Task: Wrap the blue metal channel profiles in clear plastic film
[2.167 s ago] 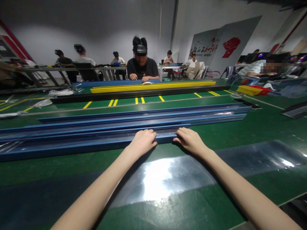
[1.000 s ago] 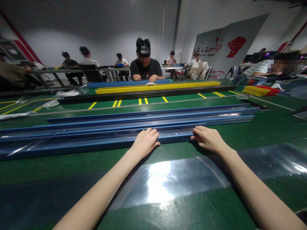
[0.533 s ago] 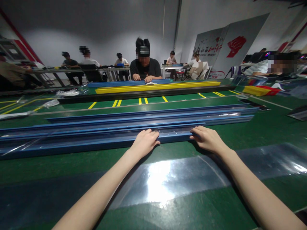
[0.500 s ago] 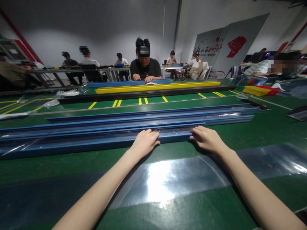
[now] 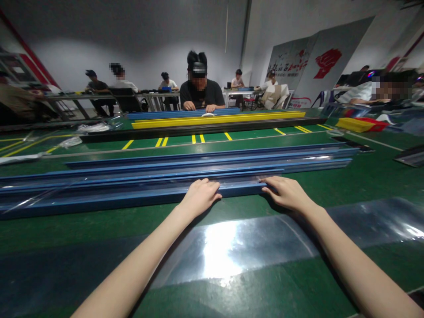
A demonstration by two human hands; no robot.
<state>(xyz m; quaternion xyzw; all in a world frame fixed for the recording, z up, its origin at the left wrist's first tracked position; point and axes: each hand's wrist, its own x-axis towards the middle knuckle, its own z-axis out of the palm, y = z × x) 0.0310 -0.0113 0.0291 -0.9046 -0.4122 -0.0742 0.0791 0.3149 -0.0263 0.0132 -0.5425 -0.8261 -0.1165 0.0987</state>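
A long blue plastic channel [image 5: 243, 190] lies across the green table in front of me, with clear film [image 5: 232, 180] in its trough. My left hand [image 5: 202, 193] is closed over its front wall, fingers inside the trough and thumb in front. At the channel's right end, my right hand [image 5: 285, 191] has its fingertips over the front wall and the thumb low on the near side. Those fingertips touch the film's end or lie close to it. Between me and the channel, a wide clear plastic strip [image 5: 258, 247] lies flat and glossy.
More blue channels [image 5: 318, 165] lie just behind. Farther back are a black strip [image 5: 232, 128], a yellow channel [image 5: 218, 120] and a co-worker [image 5: 201, 90] handling blue strips. Yellow and red trays [image 5: 354, 125] sit at the right, near a dark flat object [image 5: 362, 145].
My right fingers have straightened a little at the channel's end, with the thumb more apart from them. My left hand stays put. The co-worker's hand and blue strips opposite have shifted slightly right.
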